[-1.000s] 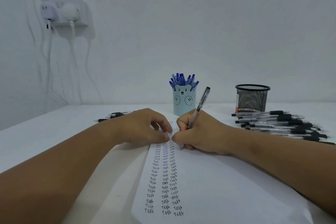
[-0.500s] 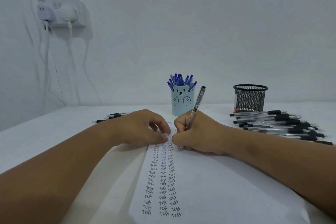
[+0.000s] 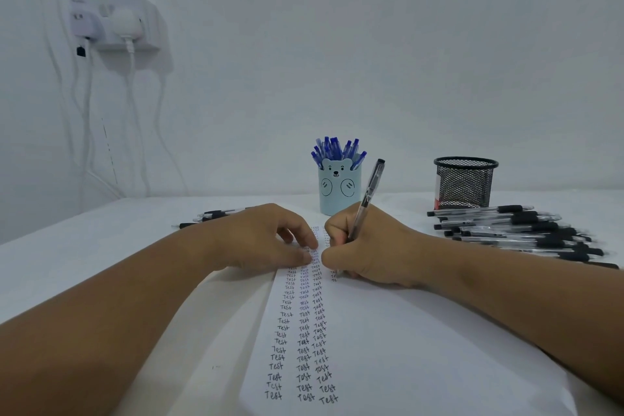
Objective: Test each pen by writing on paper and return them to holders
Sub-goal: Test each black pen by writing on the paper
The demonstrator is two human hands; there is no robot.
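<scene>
Covering most of the table (image 3: pixel 50 263), the paper (image 3: pixel 422 348) could slide under the writing stroke if the left hand (image 3: pixel 263 240), resting on it with fingers loosely curled and holding nothing, lifts away. Beside the mesh cup (image 3: pixel 465 183), the heap of black pens (image 3: pixel 526 233) lies loose and looks ready to roll if the right forearm nudges it. Fingers of the right hand (image 3: pixel 368 246) pinch a pen (image 3: pixel 366 201) whose tip sits hidden at a fourth column; crowding earlier words may blur the result.

Pen (image 3: pixel 368 196) tip hidden under right hand (image 3: pixel 368 248) — paper (image 3: pixel 422 348) cut off at bottom edge.
</scene>
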